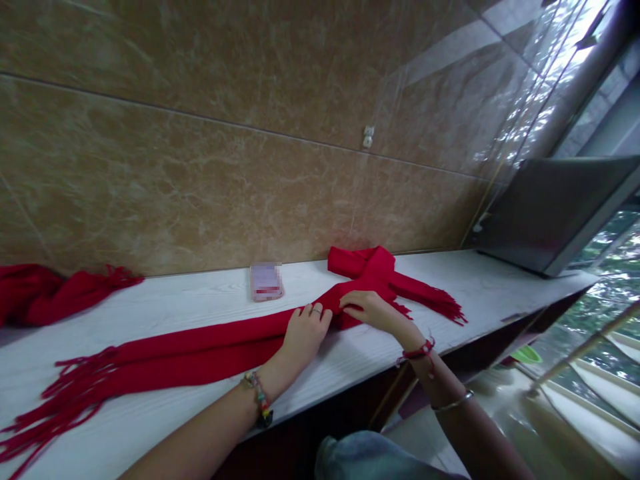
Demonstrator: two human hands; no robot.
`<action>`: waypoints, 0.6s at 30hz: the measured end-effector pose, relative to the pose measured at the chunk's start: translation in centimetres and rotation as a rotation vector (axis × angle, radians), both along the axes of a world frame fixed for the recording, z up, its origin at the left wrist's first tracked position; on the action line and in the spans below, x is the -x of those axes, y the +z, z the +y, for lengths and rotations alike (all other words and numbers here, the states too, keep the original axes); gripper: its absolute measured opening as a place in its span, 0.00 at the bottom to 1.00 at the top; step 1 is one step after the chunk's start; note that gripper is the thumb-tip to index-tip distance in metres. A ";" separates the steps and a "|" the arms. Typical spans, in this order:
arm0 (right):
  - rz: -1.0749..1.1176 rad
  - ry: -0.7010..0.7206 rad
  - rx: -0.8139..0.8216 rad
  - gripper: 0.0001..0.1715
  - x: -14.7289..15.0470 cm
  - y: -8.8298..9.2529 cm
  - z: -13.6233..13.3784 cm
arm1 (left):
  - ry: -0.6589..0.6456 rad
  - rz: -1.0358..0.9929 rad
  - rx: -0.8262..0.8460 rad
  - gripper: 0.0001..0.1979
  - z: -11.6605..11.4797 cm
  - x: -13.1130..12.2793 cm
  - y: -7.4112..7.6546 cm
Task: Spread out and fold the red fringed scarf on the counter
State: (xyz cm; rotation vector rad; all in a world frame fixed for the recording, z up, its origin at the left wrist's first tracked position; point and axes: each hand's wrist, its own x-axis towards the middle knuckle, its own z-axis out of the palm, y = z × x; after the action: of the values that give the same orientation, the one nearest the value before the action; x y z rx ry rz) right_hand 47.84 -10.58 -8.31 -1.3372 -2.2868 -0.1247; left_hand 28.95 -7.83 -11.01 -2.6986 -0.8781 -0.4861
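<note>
A long red fringed scarf (pixel 200 353) lies stretched along the white counter. Its left part is folded lengthwise, with loose tassels at that end. Toward the right the red cloth bends into a folded loop (pixel 373 263), and a narrower fringed end (pixel 430 297) points to the right. My left hand (pixel 306 328), with a ring and a beaded bracelet, bears on the scarf with bent fingers gripping the cloth. Just right of it, my right hand (pixel 367 310) has its fingers curled over the scarf near the loop. Both sets of fingertips are partly hidden in the red folds.
Another bunched red fringed cloth (pixel 55 293) lies at the left end of the white counter (pixel 165 307). Near the brown tiled wall (pixel 225 180) is a small blurred packet-like item (pixel 266 282). A dark boxy appliance or panel (pixel 555 207) stands at the right end by the window.
</note>
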 end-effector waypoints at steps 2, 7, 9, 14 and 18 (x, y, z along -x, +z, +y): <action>0.015 -0.038 -0.051 0.09 -0.1 -0.5 0.3 | 0.032 -0.005 0.033 0.13 0.5 0.4 -0.1; 0.083 -0.057 -0.088 0.12 -0.8 -1.3 0.3 | 0.021 -0.049 0.163 0.17 1.6 1.8 0.8; 0.097 -0.024 -0.094 0.13 -1.2 -1.4 0.0 | 0.009 -0.075 0.190 0.17 1.8 2.1 1.3; 0.041 0.000 -0.148 0.13 -1.7 -1.5 -0.8 | -0.079 -0.110 0.191 0.17 2.3 2.4 1.6; -0.096 0.017 -0.190 0.12 -1.5 -1.7 -0.6 | -0.170 -0.111 0.164 0.17 2.7 2.6 1.2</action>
State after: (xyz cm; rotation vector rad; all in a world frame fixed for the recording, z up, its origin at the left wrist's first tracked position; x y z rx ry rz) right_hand 49.31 -11.22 -10.00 -1.2383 -2.2987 -0.3980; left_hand 26.33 -5.10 -9.80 -2.9369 -0.7489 -0.6316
